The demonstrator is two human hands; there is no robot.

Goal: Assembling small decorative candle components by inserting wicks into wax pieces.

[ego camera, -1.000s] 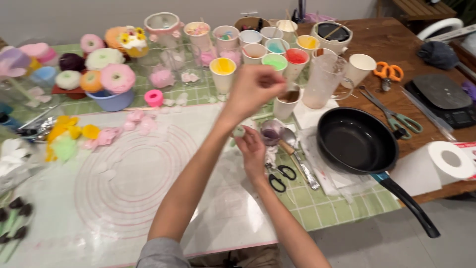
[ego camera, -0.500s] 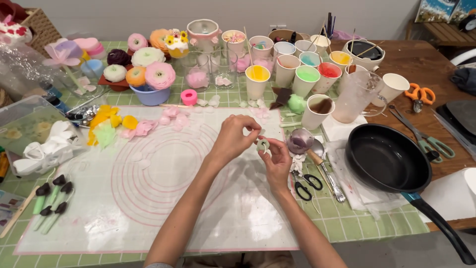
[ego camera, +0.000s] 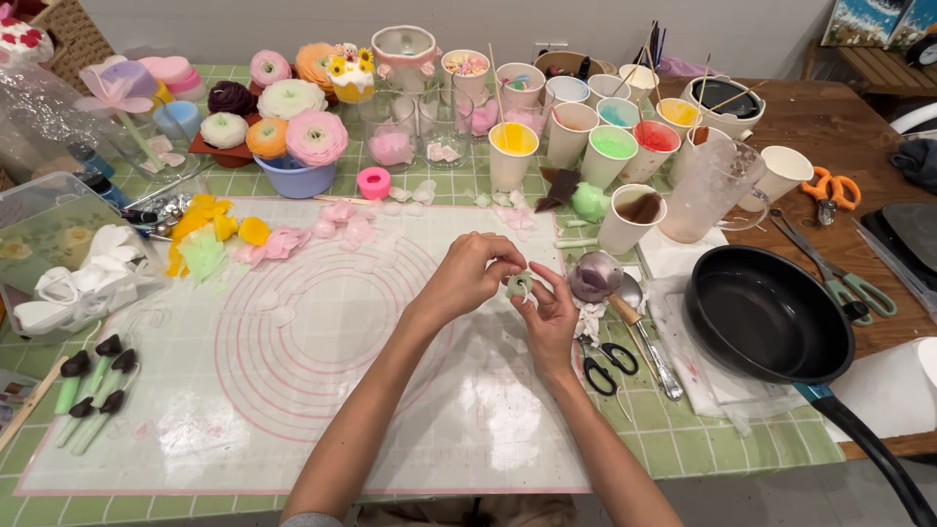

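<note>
Two hands meet over the right part of the white silicone mat point(ego camera: 322, 390) on the bench point(ego camera: 732, 444). I see the left hand point(ego camera: 467, 276) and the right hand point(ego camera: 549, 314) both pinching one small pale green piece point(ego camera: 518, 285), held between their fingertips just above the mat. Near the right hand lie black-handled scissors point(ego camera: 607, 366) and a purple ball point(ego camera: 593, 275). A black frying pan point(ego camera: 766, 314) sits further right. Paper cups of coloured paste point(ego camera: 610, 154) stand behind.
</note>
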